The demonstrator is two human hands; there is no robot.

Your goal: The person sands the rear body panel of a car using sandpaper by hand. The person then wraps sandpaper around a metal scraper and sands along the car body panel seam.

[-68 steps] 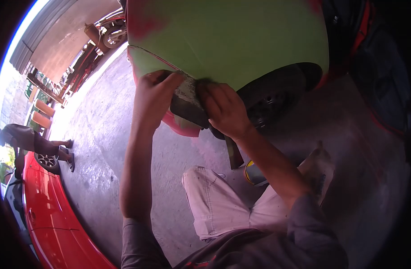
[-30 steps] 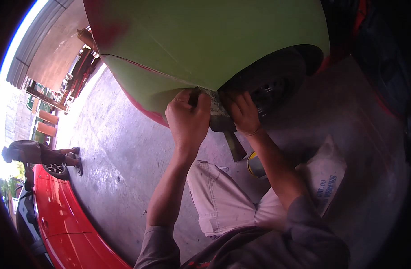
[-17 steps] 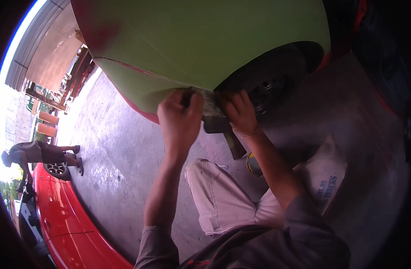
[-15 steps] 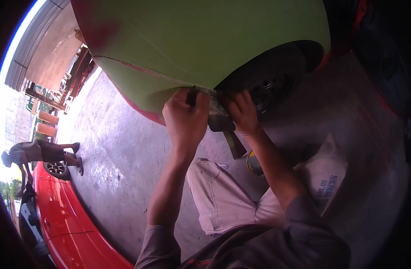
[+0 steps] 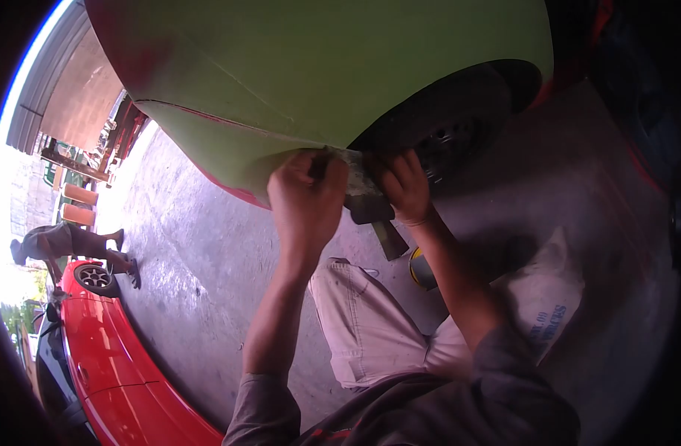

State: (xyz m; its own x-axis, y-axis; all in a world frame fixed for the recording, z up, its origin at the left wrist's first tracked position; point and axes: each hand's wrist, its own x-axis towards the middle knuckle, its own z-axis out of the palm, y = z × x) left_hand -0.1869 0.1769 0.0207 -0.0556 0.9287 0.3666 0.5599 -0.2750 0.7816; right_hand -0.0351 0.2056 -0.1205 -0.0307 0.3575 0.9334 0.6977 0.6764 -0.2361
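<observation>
A car body panel [image 5: 281, 67], matte green with reddish patches, fills the top of the view. My left hand [image 5: 307, 197] is at the panel's lower edge, thumb and fingers pinched together; what lies in the pinch is hidden. Close by on the right, my right hand [image 5: 406, 186] has its fingers bent in at the front of the wheel arch, their tips in shadow. A whitish, mottled piece [image 5: 361, 169] shows between the two hands. Below it hang a dark flap [image 5: 370, 211] and a greenish, flat piece [image 5: 389, 239].
The car's wheel [image 5: 456, 137] sits right of my hands. A can with a yellow rim [image 5: 420, 267] stands beside my right forearm. A red car [image 5: 125, 349] is at the lower left, with a person [image 5: 58, 241] bending over it. Grey concrete floor [image 5: 199, 245] lies between.
The view has shifted slightly, so the green panel sits a little further left. Both hands keep nearly the same place and grip. The person by the red car has moved slightly.
</observation>
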